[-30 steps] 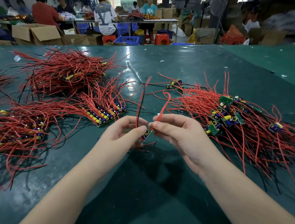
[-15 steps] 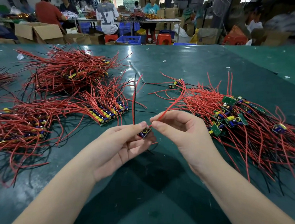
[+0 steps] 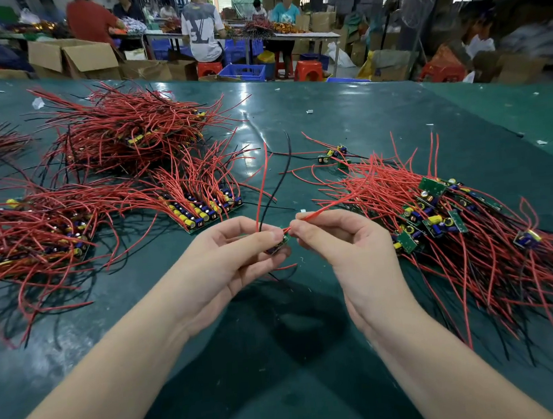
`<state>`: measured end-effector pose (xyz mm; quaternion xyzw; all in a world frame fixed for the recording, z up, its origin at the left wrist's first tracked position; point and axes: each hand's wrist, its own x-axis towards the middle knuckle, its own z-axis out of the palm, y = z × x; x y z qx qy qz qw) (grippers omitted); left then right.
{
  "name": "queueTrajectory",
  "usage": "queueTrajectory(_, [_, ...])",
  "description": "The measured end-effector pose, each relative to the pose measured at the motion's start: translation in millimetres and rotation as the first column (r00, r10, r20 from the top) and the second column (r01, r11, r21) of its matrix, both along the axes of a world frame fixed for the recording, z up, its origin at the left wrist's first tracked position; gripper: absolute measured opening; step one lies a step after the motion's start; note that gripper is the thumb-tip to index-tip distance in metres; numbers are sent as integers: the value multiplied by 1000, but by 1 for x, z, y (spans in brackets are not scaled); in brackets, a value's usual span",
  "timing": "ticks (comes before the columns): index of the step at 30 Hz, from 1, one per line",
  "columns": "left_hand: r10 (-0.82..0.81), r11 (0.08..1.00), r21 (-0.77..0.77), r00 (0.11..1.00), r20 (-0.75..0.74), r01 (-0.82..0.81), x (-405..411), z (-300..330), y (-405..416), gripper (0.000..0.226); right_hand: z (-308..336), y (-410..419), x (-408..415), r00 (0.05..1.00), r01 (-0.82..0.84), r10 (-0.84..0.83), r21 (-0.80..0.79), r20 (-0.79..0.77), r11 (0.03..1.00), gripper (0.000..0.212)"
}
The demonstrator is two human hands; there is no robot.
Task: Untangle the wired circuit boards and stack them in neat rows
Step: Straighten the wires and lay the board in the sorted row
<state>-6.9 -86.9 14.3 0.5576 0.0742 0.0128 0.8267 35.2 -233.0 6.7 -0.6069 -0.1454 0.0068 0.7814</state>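
Nearest the camera, two bare forearms reached over the green table (image 3: 376,109). The left hand (image 3: 230,266) gripped a small circuit board (image 3: 279,244) between thumb and curled fingers, held just above the tabletop, with a red wire (image 3: 262,190) and a black wire (image 3: 281,182) rising from it. The right hand (image 3: 344,247) pinched another red lead (image 3: 331,206) that ran out to the right. Beside that hand lay the tangled pile of wired boards (image 3: 451,222). To the left sat a neat row of stacked boards (image 3: 202,210), with a further stack (image 3: 39,238) at the far left. Beyond them rested a large heap of red wires (image 3: 130,135). Farther off, seated workers and cardboard boxes (image 3: 74,60) filled the workshop.
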Motion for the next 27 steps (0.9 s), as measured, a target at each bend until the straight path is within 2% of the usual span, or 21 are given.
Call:
queueTrajectory(6, [-11, 1000, 19, 999, 46, 11, 0, -3, 1, 2, -1, 3, -1, 1000, -11, 12, 12, -18, 1000, 21])
queueTrajectory(9, [43, 980, 187, 990, 132, -67, -1, -5, -1, 13, -1, 0, 1, 990, -91, 92, 12, -110, 996, 24])
queueTrajectory(12, [104, 897, 392, 958, 268, -207, -1, -6, -3, 16, 0, -2, 0, 970, -146, 147, 23, -191, 989, 19])
queueTrajectory(15, [134, 816, 478, 911, 390, -324, -2, -7, -3, 13, 0, 0, -1, 969, -155, 156, 16, -194, 988, 21])
queueTrajectory(19, [97, 695, 585, 860, 501, -419, -4, -10, -5, 28, 2, 2, -1, 952, -158, 172, 77, -253, 984, 13])
queueTrajectory(21, [77, 656, 606, 839, 539, -450, -5, -11, -4, 30, 4, 2, -3, 954, -179, 193, 80, -230, 981, 9])
queueTrajectory(24, [70, 629, 622, 831, 552, -467, -4, -11, -5, 29, 5, 1, -2, 959, -179, 186, 53, -212, 982, 23])
queueTrajectory(27, [65, 674, 601, 845, 531, -430, -4, -11, -5, 21, 5, 0, -1, 957, -171, 175, 35, -232, 985, 27])
